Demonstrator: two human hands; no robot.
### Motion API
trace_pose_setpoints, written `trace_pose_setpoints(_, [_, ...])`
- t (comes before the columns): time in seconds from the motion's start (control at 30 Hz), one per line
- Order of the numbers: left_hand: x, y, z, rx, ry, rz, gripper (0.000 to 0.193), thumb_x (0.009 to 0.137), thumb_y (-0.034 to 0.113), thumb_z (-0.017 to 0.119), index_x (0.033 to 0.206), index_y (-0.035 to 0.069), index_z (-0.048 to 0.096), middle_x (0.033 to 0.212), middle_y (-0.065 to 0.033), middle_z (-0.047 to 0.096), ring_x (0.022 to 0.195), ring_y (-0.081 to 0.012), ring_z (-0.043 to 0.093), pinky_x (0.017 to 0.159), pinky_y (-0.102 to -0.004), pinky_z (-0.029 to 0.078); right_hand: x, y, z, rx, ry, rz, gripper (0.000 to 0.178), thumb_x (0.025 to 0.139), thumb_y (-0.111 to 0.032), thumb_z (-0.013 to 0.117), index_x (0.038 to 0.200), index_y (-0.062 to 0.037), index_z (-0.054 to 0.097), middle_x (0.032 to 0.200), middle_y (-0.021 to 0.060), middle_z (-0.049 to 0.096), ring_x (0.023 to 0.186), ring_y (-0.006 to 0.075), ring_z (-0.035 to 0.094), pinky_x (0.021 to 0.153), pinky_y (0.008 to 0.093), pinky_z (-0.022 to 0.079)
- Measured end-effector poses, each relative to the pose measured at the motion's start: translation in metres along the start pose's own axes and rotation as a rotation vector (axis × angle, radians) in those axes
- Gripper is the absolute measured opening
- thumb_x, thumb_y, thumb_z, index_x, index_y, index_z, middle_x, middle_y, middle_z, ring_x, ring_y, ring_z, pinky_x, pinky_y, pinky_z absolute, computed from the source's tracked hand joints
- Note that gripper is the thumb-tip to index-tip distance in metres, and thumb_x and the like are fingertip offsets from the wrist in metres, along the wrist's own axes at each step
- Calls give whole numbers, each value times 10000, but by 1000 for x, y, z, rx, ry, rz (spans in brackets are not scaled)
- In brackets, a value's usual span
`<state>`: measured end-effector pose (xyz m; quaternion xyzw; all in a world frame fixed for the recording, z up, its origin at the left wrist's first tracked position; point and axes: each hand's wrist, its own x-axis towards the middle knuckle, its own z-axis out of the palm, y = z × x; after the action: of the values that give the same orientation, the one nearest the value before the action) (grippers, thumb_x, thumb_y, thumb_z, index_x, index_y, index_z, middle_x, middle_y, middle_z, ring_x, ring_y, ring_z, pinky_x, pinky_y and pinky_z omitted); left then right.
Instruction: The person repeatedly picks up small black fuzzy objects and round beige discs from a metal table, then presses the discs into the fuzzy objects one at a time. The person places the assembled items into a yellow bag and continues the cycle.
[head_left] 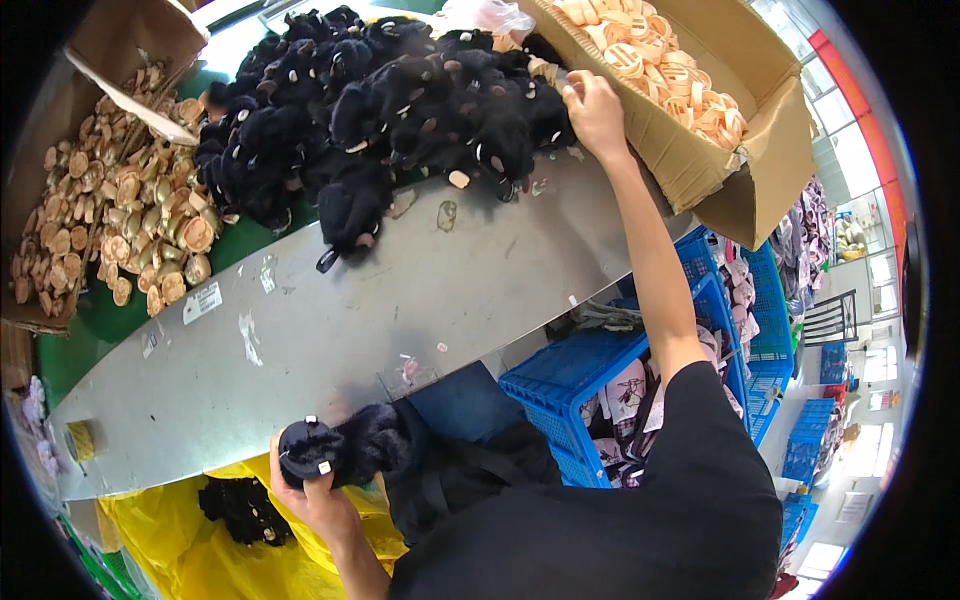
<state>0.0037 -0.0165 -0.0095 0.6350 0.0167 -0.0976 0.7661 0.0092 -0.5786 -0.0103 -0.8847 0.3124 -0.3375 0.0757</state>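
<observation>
My left hand (318,500) is wrapped round a black plush piece (345,447) with small pale tabs on it, held over the table's near edge. My right arm stretches far forward. At the right end of a heap of black plush pieces (410,110), beside a cardboard box, my right hand (597,112) is closed with its fingertips together; what they grip, if anything, is hidden. One black plush piece (352,208) lies at the heap's front edge on the metal tabletop (400,290).
An open carton (680,165) at the far right holds peach plastic parts (668,75). Gold-and-peach parts (125,215) fill a carton at left. A yellow bag (165,530) with black pieces hangs below the table. Blue crates (575,385) with printed fabric stand at right.
</observation>
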Motion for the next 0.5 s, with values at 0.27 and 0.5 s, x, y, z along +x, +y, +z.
trace_pose_setpoints(0.27, [2,5,11,48,41,-48,362,701,161,618,1014,-17,580,925,-40,567,844,-145,546,823,-254,461,44,43,61,91,-135,59,671,871,-427,707,1386,-39,523,1307,271,589,1233,414,566,1065,461,435])
trace_pose_setpoints(0.5, [3,6,6,51,12,-44,377,729,150,619,1067,-12,579,960,-52,576,882,-155,556,869,-269,463,62,41,75,-31,-153,35,659,840,-457,705,1353,-81,536,1286,178,642,1195,365,615,1022,468,470])
